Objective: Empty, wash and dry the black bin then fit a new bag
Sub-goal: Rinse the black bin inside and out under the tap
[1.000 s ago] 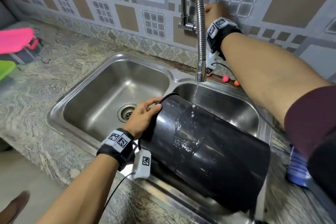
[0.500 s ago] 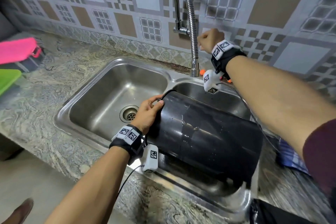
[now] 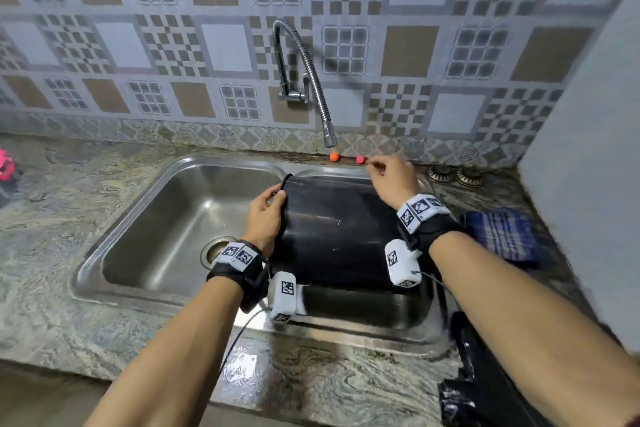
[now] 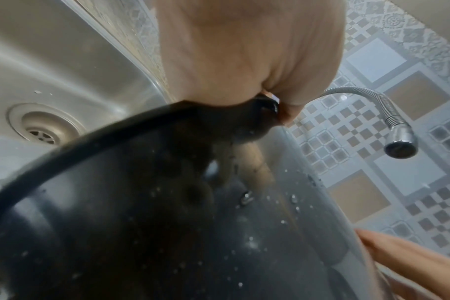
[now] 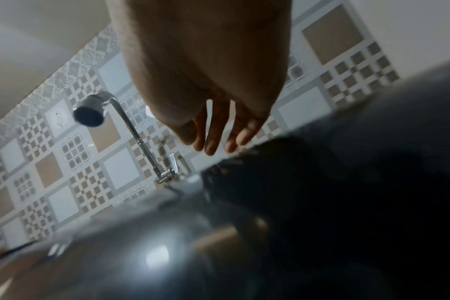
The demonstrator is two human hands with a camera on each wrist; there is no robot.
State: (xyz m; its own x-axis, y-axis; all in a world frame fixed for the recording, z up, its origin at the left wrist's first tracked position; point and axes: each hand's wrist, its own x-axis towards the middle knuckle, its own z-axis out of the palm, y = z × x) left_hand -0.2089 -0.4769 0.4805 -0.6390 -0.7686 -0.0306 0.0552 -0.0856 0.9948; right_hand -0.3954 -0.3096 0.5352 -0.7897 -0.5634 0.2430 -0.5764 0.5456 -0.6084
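Observation:
The black bin (image 3: 332,232) lies on its side over the right sink basin, its open mouth facing left and its wet side (image 4: 167,233) beaded with drops. My left hand (image 3: 266,215) grips the bin's rim, thumb on the outside and fingers hidden inside the rim (image 4: 265,103). My right hand (image 3: 389,177) hovers over the bin's far right end with its fingers (image 5: 213,138) straight and holding nothing. The bin's dark side (image 5: 321,203) fills the lower part of the right wrist view. The flexible tap (image 3: 311,87) hangs above, with no water running.
A double steel sink (image 3: 145,218) with a drain (image 3: 216,250) is set in a marbled counter (image 3: 346,378). A blue checked cloth (image 3: 502,236) lies to the right. Black plastic (image 3: 485,385) sits at the counter's front right. Two small orange and pink balls (image 3: 334,157) lie behind the sink.
The water has stopped. My right hand left the tap handle and came down over the bin. The view pulled back; my left hand keeps its hold on the rim.

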